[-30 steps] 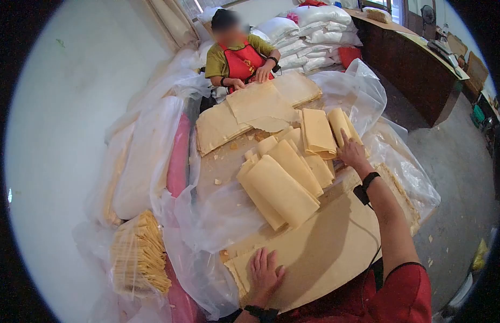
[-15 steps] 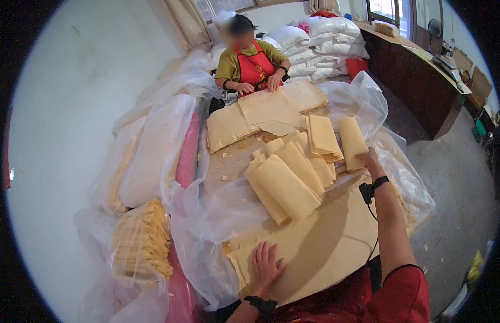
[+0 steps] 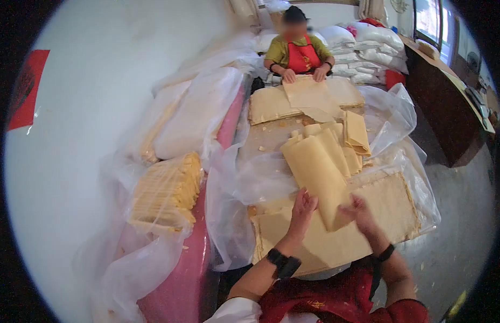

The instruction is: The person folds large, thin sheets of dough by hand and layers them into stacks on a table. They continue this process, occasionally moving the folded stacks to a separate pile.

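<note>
Folded yellow sheets (image 3: 317, 161) lie in an overlapping pile at the middle of the table. My left hand (image 3: 303, 209) is raised at the near left edge of a long folded sheet, its fingers bent; whether they grip it is unclear. On the other side, my right hand (image 3: 360, 214) is closed near the lower right corner of that sheet, and blur hides what it may pinch. Beneath both hands is a wide stack of flat pale sheets (image 3: 392, 204). Another folded piece (image 3: 356, 132) rests at the pile's right end.
Across the table a co-worker (image 3: 301, 56) in a red apron holds a flat sheet (image 3: 312, 96) over another stack. Clear plastic film (image 3: 228, 226) drapes the left side. A wrapped yellow bundle (image 3: 169, 191) sits at left, and white sacks (image 3: 368, 51) are piled behind.
My right hand has left the folded piece at the far right and come in near my left hand, which has risen off the flat stack. The view has shifted left.
</note>
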`<state>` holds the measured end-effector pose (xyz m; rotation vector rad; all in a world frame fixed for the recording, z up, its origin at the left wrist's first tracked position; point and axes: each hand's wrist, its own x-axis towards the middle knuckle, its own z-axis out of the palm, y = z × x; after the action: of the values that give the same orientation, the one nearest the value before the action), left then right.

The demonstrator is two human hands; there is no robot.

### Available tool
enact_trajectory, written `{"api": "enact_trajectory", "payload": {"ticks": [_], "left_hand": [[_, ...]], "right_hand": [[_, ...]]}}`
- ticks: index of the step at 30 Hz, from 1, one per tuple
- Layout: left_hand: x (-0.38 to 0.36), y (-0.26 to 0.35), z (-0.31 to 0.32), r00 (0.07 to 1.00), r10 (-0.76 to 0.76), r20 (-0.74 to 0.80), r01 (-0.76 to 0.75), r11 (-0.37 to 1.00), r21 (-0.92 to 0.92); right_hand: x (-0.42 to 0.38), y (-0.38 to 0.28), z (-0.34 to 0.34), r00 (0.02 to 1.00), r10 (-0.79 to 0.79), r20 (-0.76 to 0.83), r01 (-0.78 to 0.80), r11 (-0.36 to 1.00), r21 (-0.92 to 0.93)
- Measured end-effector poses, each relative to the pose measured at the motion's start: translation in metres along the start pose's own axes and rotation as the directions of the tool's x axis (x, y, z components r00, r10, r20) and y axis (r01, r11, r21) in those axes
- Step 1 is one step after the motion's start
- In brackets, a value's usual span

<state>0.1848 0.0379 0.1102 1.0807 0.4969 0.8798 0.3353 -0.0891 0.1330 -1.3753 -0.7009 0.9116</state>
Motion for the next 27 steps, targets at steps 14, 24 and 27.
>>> {"api": "enact_trajectory", "payload": {"ticks": [14,24,27], "left_hand": [[0.086,-0.018,-0.129,0.947,0.005,-0.321,0.144,0.886,0.44],[0.122,-0.071,-0.166,0.968,0.198,-0.151,0.021,0.539,0.842],[0.093,-0.008,-0.112,0.923,0.385,0.01,-0.049,0.093,0.994]], "right_hand": [[0.117,0.086,0.119,0.993,0.108,0.045,-0.063,0.816,-0.575],[0.048,0.029,0.122,0.894,-0.23,0.385,0.393,-0.015,-0.92],[0.012,0.007,0.119,0.749,-0.372,0.548,0.474,-0.276,-0.836]]}}
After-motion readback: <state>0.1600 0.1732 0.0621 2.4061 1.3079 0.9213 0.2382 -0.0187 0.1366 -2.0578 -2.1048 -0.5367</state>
